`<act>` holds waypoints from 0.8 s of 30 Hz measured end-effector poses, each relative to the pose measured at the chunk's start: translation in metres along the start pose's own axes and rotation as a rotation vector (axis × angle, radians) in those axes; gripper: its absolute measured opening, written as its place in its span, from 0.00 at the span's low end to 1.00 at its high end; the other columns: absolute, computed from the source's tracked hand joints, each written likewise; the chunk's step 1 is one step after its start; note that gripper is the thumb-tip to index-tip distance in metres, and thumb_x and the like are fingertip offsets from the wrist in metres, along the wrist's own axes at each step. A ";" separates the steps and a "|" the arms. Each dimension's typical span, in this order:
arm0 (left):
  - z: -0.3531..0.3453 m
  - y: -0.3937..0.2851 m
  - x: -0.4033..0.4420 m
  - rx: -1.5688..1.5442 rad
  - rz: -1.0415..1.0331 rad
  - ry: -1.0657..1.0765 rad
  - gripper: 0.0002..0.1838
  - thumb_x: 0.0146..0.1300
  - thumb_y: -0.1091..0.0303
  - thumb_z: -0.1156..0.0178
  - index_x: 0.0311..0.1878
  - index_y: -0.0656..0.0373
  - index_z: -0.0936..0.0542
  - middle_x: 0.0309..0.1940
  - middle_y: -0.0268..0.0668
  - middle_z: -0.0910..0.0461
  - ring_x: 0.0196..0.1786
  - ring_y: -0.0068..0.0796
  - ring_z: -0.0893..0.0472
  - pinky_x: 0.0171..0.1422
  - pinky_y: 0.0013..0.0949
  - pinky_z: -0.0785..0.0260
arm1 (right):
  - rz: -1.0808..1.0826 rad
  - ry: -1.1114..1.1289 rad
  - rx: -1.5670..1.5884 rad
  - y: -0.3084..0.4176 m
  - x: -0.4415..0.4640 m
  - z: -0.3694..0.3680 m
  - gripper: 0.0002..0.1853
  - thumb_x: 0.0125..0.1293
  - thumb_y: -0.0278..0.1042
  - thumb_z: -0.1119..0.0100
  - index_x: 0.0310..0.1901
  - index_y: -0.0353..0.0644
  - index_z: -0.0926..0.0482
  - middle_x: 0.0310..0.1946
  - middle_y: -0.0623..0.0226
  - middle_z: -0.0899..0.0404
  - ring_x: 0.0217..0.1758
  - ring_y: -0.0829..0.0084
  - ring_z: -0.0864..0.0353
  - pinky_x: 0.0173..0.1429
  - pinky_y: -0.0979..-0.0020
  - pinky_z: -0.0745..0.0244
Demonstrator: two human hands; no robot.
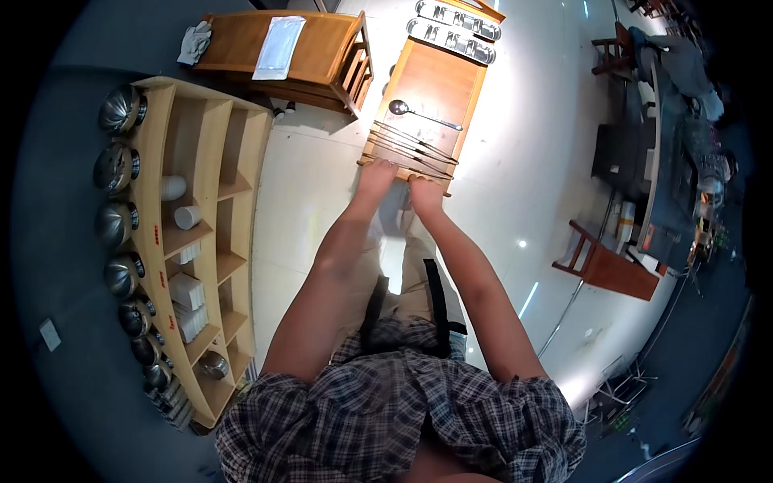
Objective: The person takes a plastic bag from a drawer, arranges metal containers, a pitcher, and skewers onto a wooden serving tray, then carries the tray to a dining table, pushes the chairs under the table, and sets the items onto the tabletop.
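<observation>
Both hands at the near end of a wooden table, thin rods just beyond

Head view, looking down. Two forearms stretched forward, side by side, from short checked sleeves. Left hand at the near edge of a narrow wooden table, toward its left corner; fingers curled. Right hand on the same edge, nearer the right corner, knuckles up, also curled. Hands apart, a short gap between. Cannot tell whether either grasps the edge, a rod, or only rests there; fingertips hidden.

Thin dark rods lie across the tabletop just beyond the fingers, roughly parallel, several in number. Farther along, a metal spoon, bowl to the left, handle to the right. At the far end, two long metal trays with compartments, one behind the other.

Left: wooden shelf unit, row of metal bowls along its outer side, white cup in one compartment. Beyond it, second wooden table bearing a pale flat packet and white gloves. Right, well apart: reddish-brown wooden stool beside a dark counter.
</observation>
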State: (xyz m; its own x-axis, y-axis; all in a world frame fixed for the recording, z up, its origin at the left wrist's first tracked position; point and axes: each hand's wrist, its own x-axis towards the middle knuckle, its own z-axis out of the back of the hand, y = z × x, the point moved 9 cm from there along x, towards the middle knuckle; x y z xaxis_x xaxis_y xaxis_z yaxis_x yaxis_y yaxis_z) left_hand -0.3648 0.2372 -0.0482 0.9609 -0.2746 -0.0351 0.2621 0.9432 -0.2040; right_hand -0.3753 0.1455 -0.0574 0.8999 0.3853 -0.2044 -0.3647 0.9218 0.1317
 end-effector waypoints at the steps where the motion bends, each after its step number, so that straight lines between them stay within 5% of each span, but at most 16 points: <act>1: -0.001 0.002 -0.014 0.003 -0.011 0.004 0.06 0.49 0.70 0.48 0.31 0.52 0.24 0.29 0.33 0.24 0.41 0.30 0.24 0.41 0.33 0.29 | -0.010 -0.002 0.005 0.011 -0.010 -0.004 0.03 0.53 0.29 0.49 0.29 0.44 0.25 0.23 0.65 0.21 0.26 0.66 0.19 0.29 0.66 0.24; 11: -0.006 0.004 -0.144 -0.040 -0.061 0.131 0.07 0.48 0.70 0.47 0.32 0.51 0.23 0.30 0.34 0.23 0.41 0.33 0.24 0.41 0.36 0.30 | -0.103 0.062 0.006 0.091 -0.115 -0.045 0.05 0.55 0.31 0.50 0.33 0.46 0.25 0.26 0.66 0.21 0.31 0.66 0.18 0.32 0.66 0.24; 17: -0.016 -0.003 -0.227 -0.027 -0.054 0.123 0.07 0.48 0.70 0.46 0.32 0.51 0.22 0.31 0.33 0.23 0.42 0.32 0.24 0.42 0.36 0.30 | -0.094 -0.087 0.067 0.130 -0.183 -0.050 0.06 0.55 0.31 0.50 0.25 0.46 0.24 0.22 0.65 0.21 0.24 0.65 0.19 0.28 0.66 0.24; 24: -0.025 -0.011 -0.342 0.035 0.020 0.092 0.08 0.50 0.69 0.47 0.33 0.50 0.22 0.33 0.31 0.23 0.44 0.30 0.25 0.45 0.38 0.32 | -0.073 0.074 0.096 0.189 -0.270 -0.090 0.06 0.56 0.27 0.52 0.29 0.43 0.23 0.27 0.58 0.20 0.29 0.59 0.19 0.30 0.60 0.24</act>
State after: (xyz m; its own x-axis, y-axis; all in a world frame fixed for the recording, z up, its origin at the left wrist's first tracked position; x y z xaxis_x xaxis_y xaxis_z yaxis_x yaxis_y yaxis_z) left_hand -0.6980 0.3163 -0.0586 0.9540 -0.2706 -0.1289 0.2479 0.9541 -0.1678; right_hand -0.7087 0.2201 -0.0646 0.9016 0.3229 -0.2877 -0.2713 0.9404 0.2052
